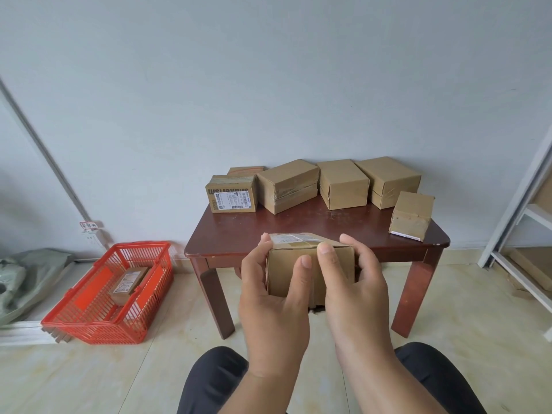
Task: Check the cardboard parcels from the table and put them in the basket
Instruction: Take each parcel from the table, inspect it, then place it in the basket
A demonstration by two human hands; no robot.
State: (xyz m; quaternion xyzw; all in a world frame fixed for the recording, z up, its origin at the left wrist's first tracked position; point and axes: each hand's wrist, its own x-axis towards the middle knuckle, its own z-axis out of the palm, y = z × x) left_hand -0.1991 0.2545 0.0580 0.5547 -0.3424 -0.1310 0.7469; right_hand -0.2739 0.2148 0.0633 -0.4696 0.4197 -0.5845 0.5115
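Both hands grip one small cardboard parcel [310, 268] up in the air in front of the table [298, 231], the left hand [273, 289] wrapped round its left side and the right hand [355, 282] round its right side, thumbs on the near face. The red basket [98, 324] sits on the floor well off to the left with one parcel already in it, so the box could slip and drop on the tiles during the long reach over. Six more parcels wait on the table, and the tilted parcel [412, 213] near the right edge might get bumped off
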